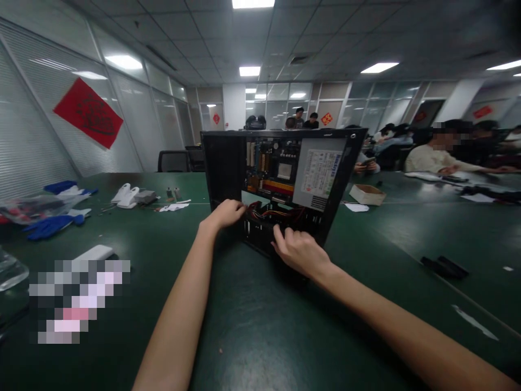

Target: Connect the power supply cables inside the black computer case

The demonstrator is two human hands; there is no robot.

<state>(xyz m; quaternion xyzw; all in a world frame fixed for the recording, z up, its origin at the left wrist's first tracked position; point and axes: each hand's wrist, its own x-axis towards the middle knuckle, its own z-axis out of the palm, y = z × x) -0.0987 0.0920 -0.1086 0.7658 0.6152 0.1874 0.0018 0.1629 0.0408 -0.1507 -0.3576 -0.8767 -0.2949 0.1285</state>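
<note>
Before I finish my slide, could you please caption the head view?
Left hand and right hand at an open black computer case on a green table.

Straight in is my easiest way: the computer case [224, 163] has its open side facing me, so there's a way to the motherboard [284, 171] over the top of my hands. Upper right is a no-go, the power supply [321, 174] fills that corner. Down low, a bunch of loose cables [277, 213] clogs the space between my left hand [228, 213] and right hand [300, 250]. Bare table [244, 320] between my forearms, loads of room. Sliding right from the case, I'd meet the cardboard box [367, 194] further back; far left, blue gloves [55, 225].
</note>
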